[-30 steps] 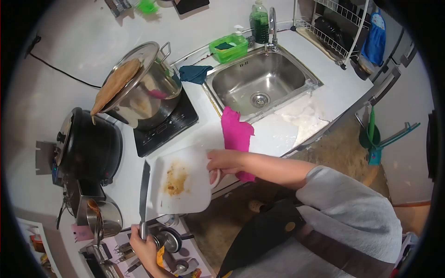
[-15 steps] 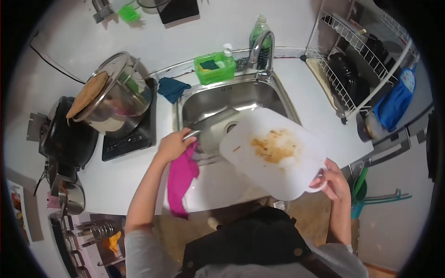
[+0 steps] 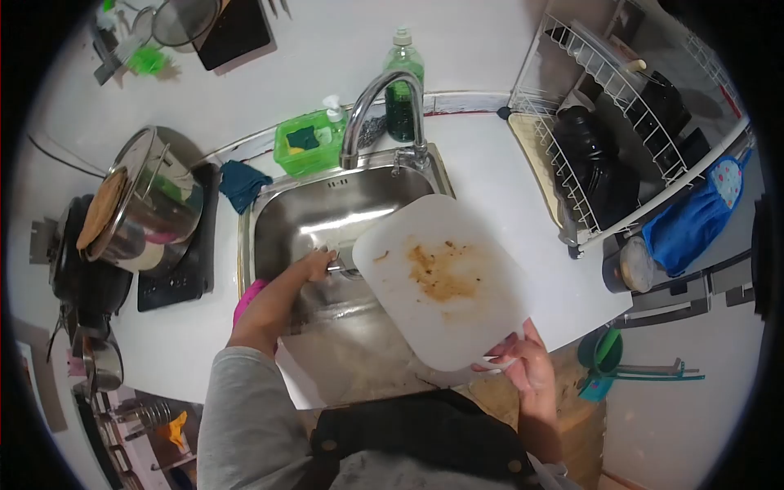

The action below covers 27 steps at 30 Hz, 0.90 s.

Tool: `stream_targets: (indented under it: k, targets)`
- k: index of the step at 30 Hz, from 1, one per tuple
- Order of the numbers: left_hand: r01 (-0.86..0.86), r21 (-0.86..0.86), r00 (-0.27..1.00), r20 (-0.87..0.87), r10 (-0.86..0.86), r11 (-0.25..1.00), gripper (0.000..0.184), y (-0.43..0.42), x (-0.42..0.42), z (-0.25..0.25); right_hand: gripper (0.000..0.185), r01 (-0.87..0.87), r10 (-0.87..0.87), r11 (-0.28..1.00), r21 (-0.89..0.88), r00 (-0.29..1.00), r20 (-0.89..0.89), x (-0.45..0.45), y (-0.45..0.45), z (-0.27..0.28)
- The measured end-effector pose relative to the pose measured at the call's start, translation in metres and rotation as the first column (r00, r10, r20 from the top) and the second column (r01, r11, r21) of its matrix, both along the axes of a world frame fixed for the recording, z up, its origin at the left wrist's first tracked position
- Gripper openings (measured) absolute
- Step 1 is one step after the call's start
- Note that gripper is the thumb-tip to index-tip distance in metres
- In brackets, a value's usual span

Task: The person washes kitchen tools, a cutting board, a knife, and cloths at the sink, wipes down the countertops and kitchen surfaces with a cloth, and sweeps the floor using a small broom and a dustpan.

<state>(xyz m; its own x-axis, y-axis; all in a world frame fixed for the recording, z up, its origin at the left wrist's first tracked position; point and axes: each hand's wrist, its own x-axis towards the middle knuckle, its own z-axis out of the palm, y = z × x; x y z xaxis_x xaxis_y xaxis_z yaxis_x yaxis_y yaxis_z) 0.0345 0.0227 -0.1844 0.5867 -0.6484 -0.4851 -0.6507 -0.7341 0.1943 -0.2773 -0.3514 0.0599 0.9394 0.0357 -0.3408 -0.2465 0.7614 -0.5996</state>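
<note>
My left hand [image 3: 321,265] reaches into the steel sink [image 3: 282,214], closed around the metal handle of a knife [image 3: 346,263]. Most of the blade is hidden behind the board. My right hand [image 3: 527,359] grips the lower right end of a white cutting board [image 3: 482,327], which I hold tilted over the sink's right front part. Brown, wet-looking food residue [image 3: 445,273] is smeared across the board's middle. A pink cloth [image 3: 247,300] on the sink's left edge is mostly covered by my left forearm.
The faucet [image 3: 384,82] arches over the back of the sink. Behind it stand a green soap bottle [image 3: 403,90] and a green sponge basket [image 3: 309,155]. A blue cloth [image 3: 242,185] and a steel pot [image 3: 159,204] are left; a dish rack [image 3: 563,163] is right.
My left hand has moved with the knife from the sink's left edge inward, closer to the board. The board has shifted slightly, and the whole view has turned.
</note>
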Motion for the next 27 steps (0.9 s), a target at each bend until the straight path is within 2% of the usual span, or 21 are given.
stream_targets:
  k: [1, 2, 3, 5, 6, 7, 8, 9, 10, 12, 13, 15, 16, 18, 21, 25, 27]
  targets:
    - [0.045, 0.071, 0.998, 0.043, -0.049, 0.996, 0.051, -0.005, 0.001, -0.004, 0.075, 0.009, -0.009, 1.0, 0.001, 1.0, -0.026, 0.007, 0.007, 0.005]
    - [0.025, 0.101, 0.995, 0.093, -0.034, 0.995, 0.041, -0.01, 0.0, -0.009, 0.075, 0.018, -0.018, 1.0, 0.01, 1.0, -0.019, 0.012, 0.01, 0.003]
    - [-0.042, 0.047, 0.999, 0.034, 0.04, 0.998, 0.036, -0.021, 0.006, 0.001, 0.075, 0.023, -0.023, 1.0, 0.019, 1.0, -0.016, 0.016, 0.012, 0.0]
    - [-0.193, -0.044, 0.978, -0.094, 0.189, 0.98, 0.026, -0.048, 0.021, 0.074, 0.075, 0.014, -0.014, 1.0, 0.02, 1.0, 0.002, 0.028, 0.014, -0.003]
    - [-0.312, -0.327, 0.939, -0.249, 0.237, 0.892, 0.017, -0.051, 0.032, 0.131, 0.075, 0.005, -0.005, 1.0, 0.016, 1.0, 0.011, 0.034, 0.014, -0.003]
    - [-0.455, -0.465, 0.889, -0.193, 0.415, 0.759, 0.015, -0.063, 0.029, 0.197, 0.075, -0.005, 0.004, 1.0, 0.012, 1.0, 0.014, 0.038, 0.017, -0.004]
    - [-0.333, -0.684, 0.772, 0.199, 0.604, 0.65, 0.017, -0.075, 0.029, 0.238, 0.075, -0.009, 0.009, 1.0, 0.008, 1.0, 0.01, 0.043, 0.02, -0.003]
    - [-0.31, -0.714, 0.732, 0.243, 0.637, 0.628, 0.019, -0.074, 0.053, 0.26, 0.075, -0.017, 0.017, 1.0, 0.003, 1.0, 0.005, 0.05, 0.025, -0.002]
    - [-0.27, -0.707, 0.661, 0.357, 0.66, 0.653, 0.022, -0.069, 0.083, 0.263, 0.075, -0.026, 0.026, 1.0, -0.001, 1.0, 0.007, 0.058, 0.03, 0.0]
    - [-0.297, -0.629, 0.6, 0.462, 0.653, 0.718, 0.027, -0.061, 0.144, 0.227, 0.071, -0.035, 0.031, 0.997, -0.072, 0.998, -0.052, 0.072, 0.048, 0.008]
    - [-0.366, -0.57, 0.557, 0.499, 0.663, 0.736, 0.028, -0.063, 0.149, 0.221, 0.07, -0.034, 0.025, 0.993, -0.111, 0.996, -0.08, 0.077, 0.054, 0.01]
    - [-0.496, -0.448, 0.486, 0.566, 0.666, 0.743, 0.029, -0.077, 0.157, 0.209, 0.066, -0.059, 0.059, 0.998, 0.011, 0.998, 0.032, 0.087, 0.056, -0.018]
    - [-0.511, -0.462, 0.496, 0.531, 0.688, 0.725, 0.029, -0.08, 0.163, 0.208, 0.064, -0.075, 0.069, 0.995, 0.072, 0.994, 0.084, 0.09, 0.058, -0.028]
    - [-0.549, -0.483, 0.501, 0.464, 0.731, 0.682, 0.03, -0.074, 0.17, 0.212, 0.061, -0.096, 0.089, 0.991, 0.094, 0.993, 0.074, 0.1, 0.07, -0.032]
    - [-0.459, -0.747, 0.47, 0.255, 0.845, 0.481, 0.03, -0.056, 0.143, 0.255, 0.058, -0.135, 0.131, 0.99, 0.049, 0.988, 0.078, 0.119, 0.073, -0.032]
    - [-0.474, -0.813, 0.702, -0.116, 0.703, 0.338, 0.019, -0.057, 0.037, 0.298, 0.048, -0.146, 0.15, 0.985, -0.094, 0.988, 0.041, 0.133, 0.084, -0.023]
    - [-0.478, -0.828, 0.773, -0.238, 0.587, 0.294, 0.012, -0.08, -0.03, 0.284, 0.049, -0.183, 0.189, 0.979, -0.087, 0.98, 0.064, 0.143, 0.091, -0.023]
